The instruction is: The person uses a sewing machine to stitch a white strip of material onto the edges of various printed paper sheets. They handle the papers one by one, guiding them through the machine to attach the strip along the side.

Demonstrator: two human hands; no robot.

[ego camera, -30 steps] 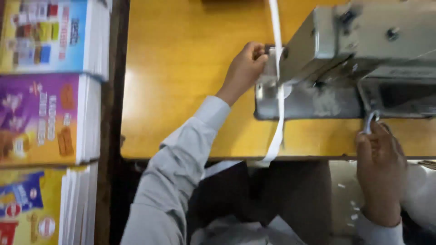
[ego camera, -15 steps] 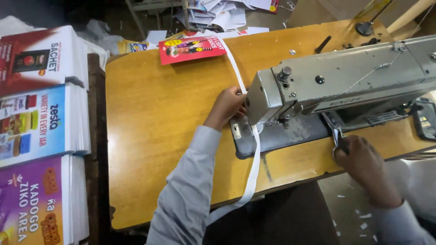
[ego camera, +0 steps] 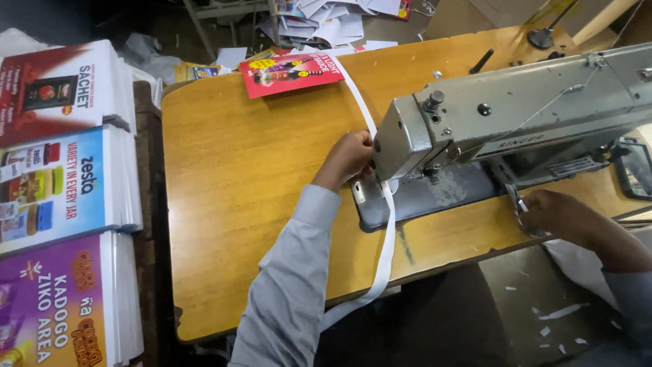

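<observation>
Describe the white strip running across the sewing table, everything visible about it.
The white strip is a long, flat, narrow band, looking like tape or ribbon. It starts at the red printed card at the table's far edge, curves toward the sewing machine head, passes under it where the left hand touches it, crosses the grey base, then hangs over the wooden table front edge.

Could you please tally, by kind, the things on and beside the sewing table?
Sewing machine: 1
White strip: 1
Red card: 1
Stacks of printed sheets: 3
Hands, left and right: 2
Total: 8
</observation>
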